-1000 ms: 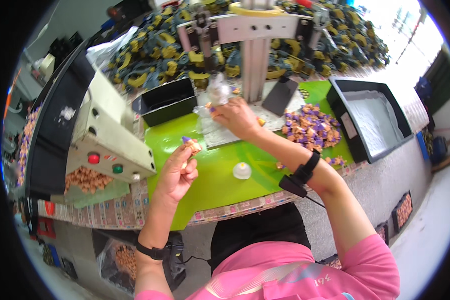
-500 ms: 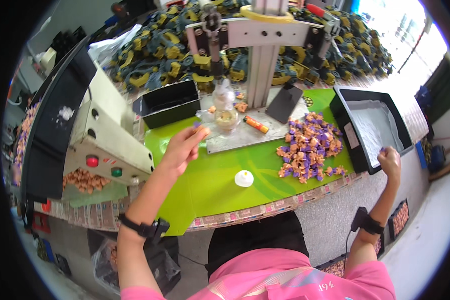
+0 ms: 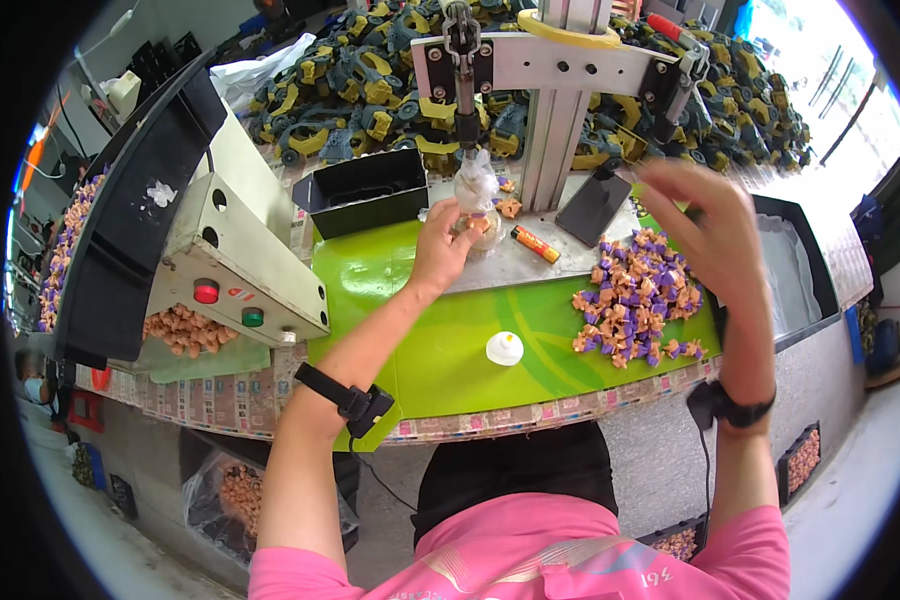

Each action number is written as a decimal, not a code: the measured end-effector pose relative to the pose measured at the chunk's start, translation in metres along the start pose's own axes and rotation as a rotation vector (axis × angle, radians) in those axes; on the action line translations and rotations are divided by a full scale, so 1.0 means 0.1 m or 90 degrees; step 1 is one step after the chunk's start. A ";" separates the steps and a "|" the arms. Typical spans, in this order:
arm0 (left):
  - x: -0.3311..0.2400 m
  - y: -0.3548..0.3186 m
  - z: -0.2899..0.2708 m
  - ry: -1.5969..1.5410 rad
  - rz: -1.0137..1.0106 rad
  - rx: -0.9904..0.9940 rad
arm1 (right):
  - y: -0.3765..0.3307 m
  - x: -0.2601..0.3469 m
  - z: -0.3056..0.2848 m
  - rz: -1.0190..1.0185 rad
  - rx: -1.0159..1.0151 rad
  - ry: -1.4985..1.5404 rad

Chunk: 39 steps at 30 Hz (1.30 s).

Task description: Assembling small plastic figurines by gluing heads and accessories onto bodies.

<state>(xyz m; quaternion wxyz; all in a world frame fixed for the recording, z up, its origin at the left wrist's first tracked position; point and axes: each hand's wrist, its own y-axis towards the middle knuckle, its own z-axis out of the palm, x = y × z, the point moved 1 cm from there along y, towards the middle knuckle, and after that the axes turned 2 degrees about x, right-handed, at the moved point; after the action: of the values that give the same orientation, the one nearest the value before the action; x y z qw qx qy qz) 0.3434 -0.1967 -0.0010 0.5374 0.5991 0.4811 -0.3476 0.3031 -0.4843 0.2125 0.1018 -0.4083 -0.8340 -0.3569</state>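
Note:
My left hand [image 3: 440, 250] is under the plunger of a hand press [image 3: 568, 70]. Its fingers are pinched on a small orange plastic piece [image 3: 479, 224] at a round clear holder [image 3: 483, 240]. A crumpled clear plastic wrap [image 3: 477, 182] stands right above the holder. My right hand [image 3: 705, 220] is raised at the right, below the press's red-handled lever [image 3: 667, 28]. It is slightly blurred, with its fingers stretched out and nothing seen in them. A pile of small orange and purple pieces [image 3: 638, 295] lies beneath and left of it.
On the green mat [image 3: 410, 370] stands a white nozzle-topped bottle [image 3: 505, 348]. An orange tube [image 3: 536, 244] and a dark phone-like slab [image 3: 595, 207] lie on the metal base. Black bins [image 3: 370, 190] flank the press. A machine housing [image 3: 235, 240] stands left; yellow-grey toy parts [image 3: 370, 95] heap behind.
My left hand has moved right and forward, bringing its piece to the holder under the plunger. My right hand has left the right-hand bin, risen toward the lever and spread its fingers.

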 end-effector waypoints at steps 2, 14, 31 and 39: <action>-0.03 -0.04 0.00 0.055 0.023 -0.013 | 0.43 0.18 0.25 -0.177 -0.116 0.034; -0.03 -0.20 -0.11 0.065 -0.036 -0.046 | 1.69 1.21 0.42 -0.126 -0.143 0.479; -0.70 -1.18 -0.27 -0.717 -0.358 -0.025 | -0.23 0.77 0.76 -0.292 -0.123 0.246; -0.85 -1.81 -0.20 -0.748 -0.342 0.018 | -1.44 0.07 2.03 0.228 0.194 0.258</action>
<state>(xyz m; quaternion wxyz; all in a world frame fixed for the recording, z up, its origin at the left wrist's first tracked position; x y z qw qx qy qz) 0.1439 -0.2013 0.0258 0.5977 0.1744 0.2353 -0.7463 0.2147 -0.4011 -0.0048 0.3872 -0.4493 -0.7555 -0.2783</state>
